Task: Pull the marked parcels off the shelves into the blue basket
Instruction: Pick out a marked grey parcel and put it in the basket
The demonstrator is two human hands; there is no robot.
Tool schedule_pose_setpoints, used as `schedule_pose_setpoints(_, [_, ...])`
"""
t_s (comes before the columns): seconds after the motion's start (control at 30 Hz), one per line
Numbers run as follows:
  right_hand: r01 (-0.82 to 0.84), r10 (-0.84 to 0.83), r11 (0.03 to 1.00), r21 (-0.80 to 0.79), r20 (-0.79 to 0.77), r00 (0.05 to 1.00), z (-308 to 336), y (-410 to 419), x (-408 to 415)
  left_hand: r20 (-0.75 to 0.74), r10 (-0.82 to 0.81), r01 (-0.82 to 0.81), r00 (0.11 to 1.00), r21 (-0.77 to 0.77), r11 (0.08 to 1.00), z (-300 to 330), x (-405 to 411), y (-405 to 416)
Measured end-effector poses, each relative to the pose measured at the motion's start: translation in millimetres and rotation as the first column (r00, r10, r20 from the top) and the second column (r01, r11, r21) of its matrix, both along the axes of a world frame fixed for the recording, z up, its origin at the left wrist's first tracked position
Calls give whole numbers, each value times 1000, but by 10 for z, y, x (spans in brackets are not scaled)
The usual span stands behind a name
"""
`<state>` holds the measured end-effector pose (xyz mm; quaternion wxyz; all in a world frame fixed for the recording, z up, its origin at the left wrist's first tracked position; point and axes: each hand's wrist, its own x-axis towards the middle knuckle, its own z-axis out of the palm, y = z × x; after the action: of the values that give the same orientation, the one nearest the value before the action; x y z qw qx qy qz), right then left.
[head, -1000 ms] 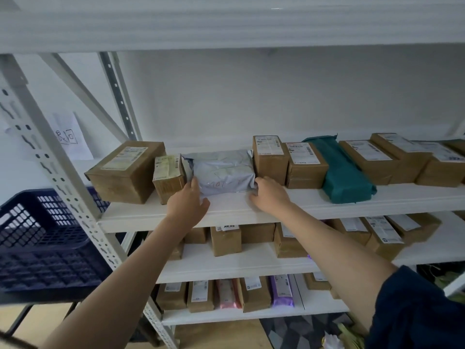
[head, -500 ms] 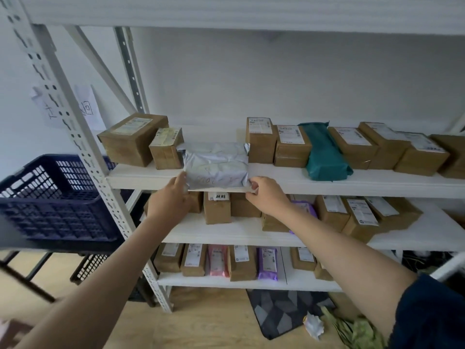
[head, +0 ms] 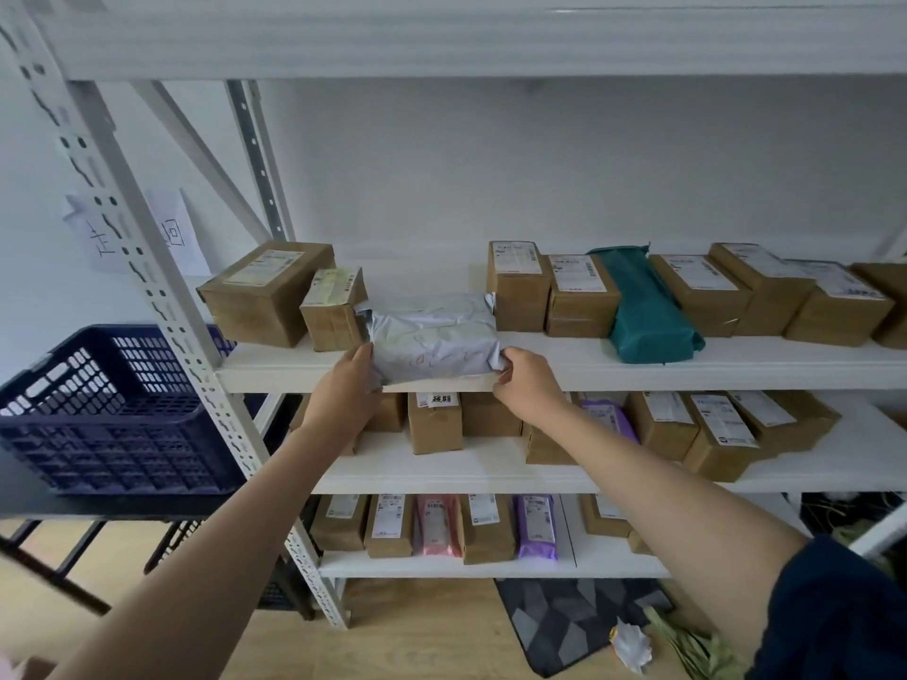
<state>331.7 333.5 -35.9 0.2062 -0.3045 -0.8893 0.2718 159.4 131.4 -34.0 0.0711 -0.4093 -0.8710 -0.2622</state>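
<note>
A grey plastic mailer parcel [head: 432, 338] with faint writing on its front lies at the front edge of the upper shelf [head: 638, 373], partly over the lip. My left hand [head: 346, 392] grips its left end and my right hand [head: 522, 382] grips its right end. The blue basket [head: 105, 409] stands to the left of the shelf unit, behind the white perforated upright [head: 147, 267].
Brown boxes [head: 267, 292] and a green mailer [head: 648, 306] flank the grey parcel on the upper shelf. Two lower shelves hold more brown boxes, pink and purple mailers. A patterned mat [head: 564, 625] and crumpled paper lie on the wooden floor.
Both hands have drawn the grey parcel forward from between the boxes to the shelf's front edge. The view has pulled back and dropped, showing more of the lower shelves and floor.
</note>
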Motion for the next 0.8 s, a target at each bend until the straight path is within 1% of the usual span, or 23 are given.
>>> schedule_pose_setpoints(0.1, [5, -5, 1000, -2, -84, 996, 74, 92, -19, -28, 16, -18, 999, -49, 999, 37, -1, 26])
schedule_pose_setpoints(0.17, [7, -5, 1000, 14, -122, 993, 130, 140, -38, -42, -2, 0, 999, -60, 998, 49, -14, 29])
schedule_pose_setpoints(0.23, [16, -11, 999, 30, -146, 989, 179, 171, -65, -86, -35, 32, 996, -40, 999, 66, -25, 32])
schedule_pose_setpoints(0.33, [20, -12, 999, 46, -163, 987, 215, 176, -89, -139, -31, 34, 990, 23, 999, 89, -40, 62])
schedule_pose_setpoints(0.43, [12, 0, 997, 70, -170, 985, 208, 185, -88, -122, -44, 54, 991, 76, 996, 83, -39, 89])
schedule_pose_setpoints(0.53, [-10, 22, 997, 73, -176, 984, 201, 199, -65, -121, -53, 63, 991, 81, 995, 82, -48, 100])
schedule_pose_setpoints(0.67, [3, 10, 998, 67, -204, 979, 175, 233, -56, -123, -47, 58, 991, 89, 994, 111, -7, 103])
schedule_pose_setpoints(0.73, [19, -19, 1000, -1, -229, 973, 168, 241, -66, -114, -58, 74, 992, 138, 988, 63, 41, 98])
schedule_pose_setpoints(0.8, [63, -100, 986, -154, -242, 965, 145, 255, -86, -84, -63, 79, 994, 203, 976, -16, 74, 96])
